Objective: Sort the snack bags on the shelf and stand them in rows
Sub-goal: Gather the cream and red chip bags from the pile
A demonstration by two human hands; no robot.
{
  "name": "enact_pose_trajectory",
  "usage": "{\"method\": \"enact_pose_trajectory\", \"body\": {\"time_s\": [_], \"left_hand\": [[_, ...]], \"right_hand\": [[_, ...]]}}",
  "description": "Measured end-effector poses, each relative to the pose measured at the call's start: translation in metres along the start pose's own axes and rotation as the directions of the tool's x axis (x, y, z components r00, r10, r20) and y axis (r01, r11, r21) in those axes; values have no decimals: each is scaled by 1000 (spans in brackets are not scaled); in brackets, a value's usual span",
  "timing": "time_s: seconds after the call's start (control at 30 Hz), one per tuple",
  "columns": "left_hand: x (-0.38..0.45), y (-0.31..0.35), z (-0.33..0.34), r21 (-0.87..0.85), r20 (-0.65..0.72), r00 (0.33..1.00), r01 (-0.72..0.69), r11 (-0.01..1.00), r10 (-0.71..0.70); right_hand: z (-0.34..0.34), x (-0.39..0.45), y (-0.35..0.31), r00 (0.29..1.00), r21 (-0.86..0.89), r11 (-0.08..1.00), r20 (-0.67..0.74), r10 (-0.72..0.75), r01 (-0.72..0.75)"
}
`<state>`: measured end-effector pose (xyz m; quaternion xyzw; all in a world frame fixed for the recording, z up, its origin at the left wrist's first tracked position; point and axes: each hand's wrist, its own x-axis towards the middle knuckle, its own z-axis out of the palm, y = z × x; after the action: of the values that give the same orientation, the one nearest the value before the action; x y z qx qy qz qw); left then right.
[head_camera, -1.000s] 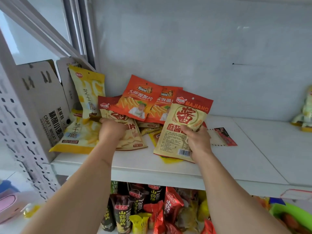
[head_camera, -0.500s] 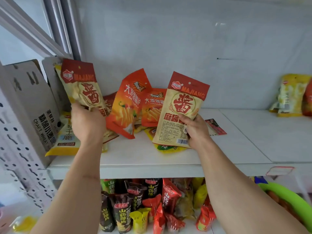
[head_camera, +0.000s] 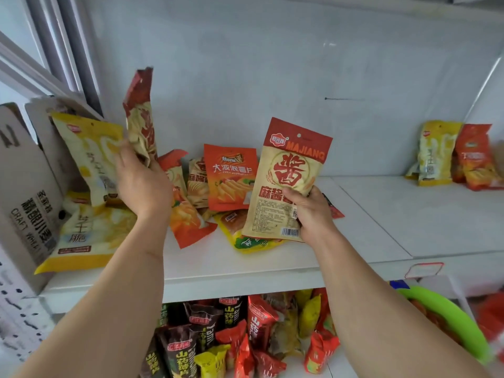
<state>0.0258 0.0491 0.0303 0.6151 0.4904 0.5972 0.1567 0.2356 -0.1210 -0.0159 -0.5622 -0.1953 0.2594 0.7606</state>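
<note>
My right hand [head_camera: 308,211] grips a tan and red MAJIANG bag [head_camera: 290,175] by its lower right edge, held upright above the white shelf [head_camera: 272,263]. A second MAJIANG bag [head_camera: 140,115] is in my left hand [head_camera: 141,184], raised and turned edge-on. Between my hands lies a loose heap: an orange chip bag [head_camera: 230,177] leaning upright, another orange bag [head_camera: 188,222] lying flat, a third tan bag [head_camera: 197,184] behind, and a yellow-green bag [head_camera: 245,241] at the bottom. Yellow bags [head_camera: 87,156] lean and lie at the left.
A cardboard box [head_camera: 24,192] stands at the shelf's left end. A yellow bag [head_camera: 436,154] and an orange bag [head_camera: 476,156] stand at the far right against the wall. The lower shelf holds several dark, red and yellow snack bags [head_camera: 234,336]. A green basket rim [head_camera: 450,315] is at the lower right.
My left hand has lifted its MAJIANG bag higher and twisted it edge-on. My right hand keeps its bag upright, nearly in place. The camera view has shifted right.
</note>
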Motion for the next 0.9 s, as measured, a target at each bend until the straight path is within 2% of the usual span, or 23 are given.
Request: {"method": "enact_pose_trajectory", "body": {"time_s": [0.13,0.3,0.37,0.47,0.57,0.63,0.73,0.8,0.9], "left_hand": [[16,-10,14,73,27,999,35,997,-37],[50,-18,9,122,-64,997,55,991,-48],[60,-18,3,117,-113,993,36,992,-23],[66,-14,-5,87,-129,989,-64,994,75],[61,-7,-11,-30,-125,976,-183,983,178],[56,1,-12,-145,-100,980,-186,972,173],[42,14,-11,-312,-21,993,-119,943,118],[31,21,-6,-439,76,995,-25,898,65],[11,28,7,-533,186,982,85,842,18]], "right_hand": [[-4,8,-2,999,-14,1000,25,-22,22],[1,14,-1,996,-20,999,84,-42,44],[7,15,0,996,-15,999,85,-35,36],[19,14,1,995,-8,1000,94,-27,28],[31,11,2,995,-12,999,91,-34,36],[37,11,2,995,-28,999,93,-40,43],[42,10,-1,994,-33,999,105,-37,40],[42,10,-3,992,-26,999,119,-40,44],[35,12,-8,991,-19,998,120,-56,59]]}}
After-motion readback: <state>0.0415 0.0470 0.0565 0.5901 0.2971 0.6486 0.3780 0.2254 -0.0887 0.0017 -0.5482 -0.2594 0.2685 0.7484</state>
